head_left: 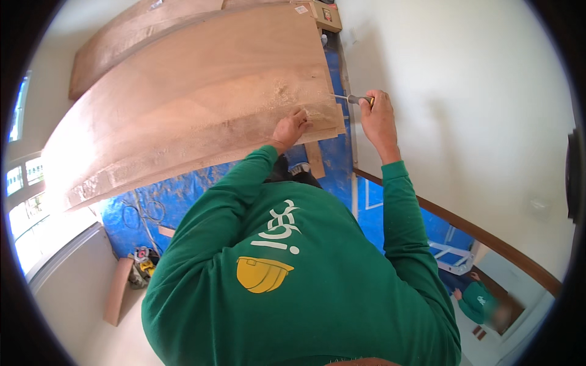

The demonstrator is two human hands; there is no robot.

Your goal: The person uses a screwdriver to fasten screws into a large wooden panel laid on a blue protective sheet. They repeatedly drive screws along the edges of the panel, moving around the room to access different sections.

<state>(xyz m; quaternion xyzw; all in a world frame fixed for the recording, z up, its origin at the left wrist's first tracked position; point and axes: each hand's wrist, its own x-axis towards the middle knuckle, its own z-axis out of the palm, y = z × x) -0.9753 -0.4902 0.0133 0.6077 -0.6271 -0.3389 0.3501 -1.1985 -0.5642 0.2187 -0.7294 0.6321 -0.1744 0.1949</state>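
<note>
A large brown wooden panel (201, 79) lies in front of me, with sawdust and shavings scattered near its right end. My left hand (292, 129) rests on the near part of the panel, its fingers bent and slightly apart, with nothing visible in them. At the panel's right edge, my right hand (379, 122) grips a screwdriver (354, 99) by its dark and yellow handle. The thin metal shaft points left, and its tip meets the panel's end; the exact contact is too small to make out.
Blue sheeting (189, 186) covers the floor under the panel. A white wall (452, 79) stands close on my right, above a brown rail (488, 244). Power tools (145, 261) and a cable lie at lower left. Another person (479, 302) in green is at lower right.
</note>
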